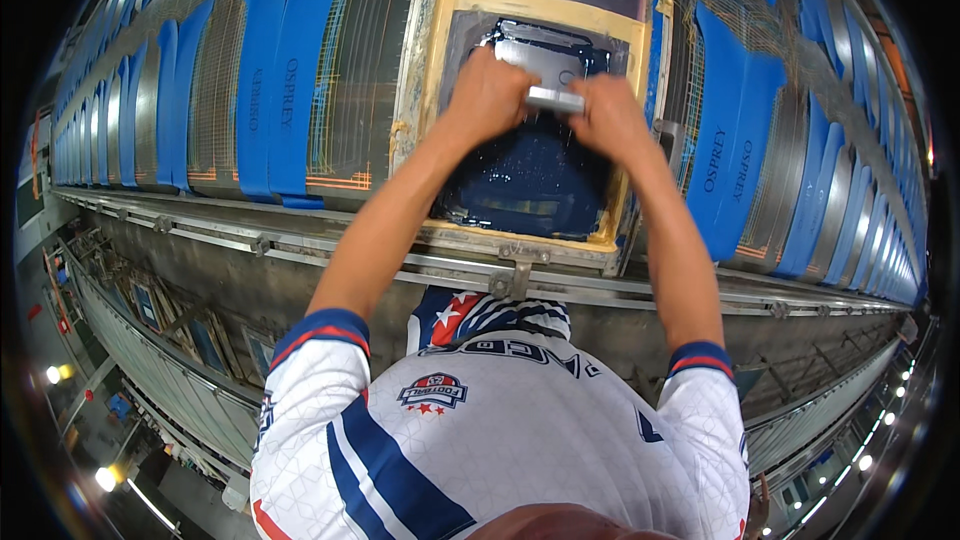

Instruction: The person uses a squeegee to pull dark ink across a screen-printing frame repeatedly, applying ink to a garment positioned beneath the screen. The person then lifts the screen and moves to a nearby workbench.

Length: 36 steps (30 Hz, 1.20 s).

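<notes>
Both my hands are closed round a silver-grey squeegee (556, 99) in the upper part of a screen-printing frame. My left hand (488, 92) grips its left end and my right hand (610, 112) its right end. Its lower edge is partly hidden, so I cannot tell how firmly it touches the mesh. Under it, wet dark blue ink (525, 168) covers much of the mesh, with shiny specks. Yellowish tape borders the mesh inside the worn, pale screen frame (411, 60), which lies on the long printing table.
Blue cut fabric pieces (262, 80) with dark print lie in rows left of the frame; more blue pieces (738, 140) lie to the right. A metal rail (345, 248) runs along the table's near edge, with a bracket (518, 268) at the frame's near side.
</notes>
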{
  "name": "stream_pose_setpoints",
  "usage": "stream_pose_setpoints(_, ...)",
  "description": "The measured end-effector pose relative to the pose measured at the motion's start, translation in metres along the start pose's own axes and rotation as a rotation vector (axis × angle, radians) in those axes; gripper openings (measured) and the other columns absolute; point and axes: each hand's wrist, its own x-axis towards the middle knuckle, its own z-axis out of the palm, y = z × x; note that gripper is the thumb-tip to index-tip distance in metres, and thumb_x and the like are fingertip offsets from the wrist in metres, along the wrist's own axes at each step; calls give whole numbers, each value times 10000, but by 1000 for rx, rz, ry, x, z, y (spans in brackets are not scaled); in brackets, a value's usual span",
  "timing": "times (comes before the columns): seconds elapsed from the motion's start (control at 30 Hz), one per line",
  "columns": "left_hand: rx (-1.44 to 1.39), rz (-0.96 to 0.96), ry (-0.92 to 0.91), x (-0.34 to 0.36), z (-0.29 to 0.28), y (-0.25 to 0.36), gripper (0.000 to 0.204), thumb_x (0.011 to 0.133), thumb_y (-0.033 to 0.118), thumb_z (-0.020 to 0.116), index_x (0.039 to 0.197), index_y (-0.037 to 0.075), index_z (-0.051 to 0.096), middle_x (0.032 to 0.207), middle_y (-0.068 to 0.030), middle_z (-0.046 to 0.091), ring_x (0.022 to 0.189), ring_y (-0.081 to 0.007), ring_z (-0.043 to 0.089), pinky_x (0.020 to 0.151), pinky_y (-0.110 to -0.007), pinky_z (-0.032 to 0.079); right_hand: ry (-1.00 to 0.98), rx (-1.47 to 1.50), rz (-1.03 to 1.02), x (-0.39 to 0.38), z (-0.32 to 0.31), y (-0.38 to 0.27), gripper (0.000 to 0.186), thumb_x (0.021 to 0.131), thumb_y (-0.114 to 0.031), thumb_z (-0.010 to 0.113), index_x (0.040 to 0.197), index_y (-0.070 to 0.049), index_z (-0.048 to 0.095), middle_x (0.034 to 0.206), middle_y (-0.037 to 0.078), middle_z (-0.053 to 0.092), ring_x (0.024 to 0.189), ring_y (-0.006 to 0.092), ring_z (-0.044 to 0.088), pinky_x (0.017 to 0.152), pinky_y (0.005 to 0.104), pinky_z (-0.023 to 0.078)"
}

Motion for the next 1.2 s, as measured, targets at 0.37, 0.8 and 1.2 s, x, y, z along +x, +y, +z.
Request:
stream_pose_setpoints(0.37,-56,4,-40,-99,-9,62,170,646,150,809,749,124,677,742,-49,658,735,-266,645,765,-397,415,-17,83,46,-95,21,-72,267,675,-112,793,927,-104,703,867,89,684,920,303,623,846,425,449)
stream_pose_setpoints(0.8,-12,-66,-91,85,-21,-49,243,685,335,850,826,165,747,723,-108,707,735,-333,694,717,-452,526,-152,88,129,86,-41,43,249,767,-243,786,933,-67,732,854,206,718,854,413,689,798,489,539)
stream_pose_setpoints(1.2,-21,12,9,-7,1,11,186,688,238,832,801,143,719,735,-74,694,708,-298,651,758,-420,437,21,20,-50,-11,5,8,185,706,-158,767,852,-73,693,790,151,667,834,369,633,769,480,490)
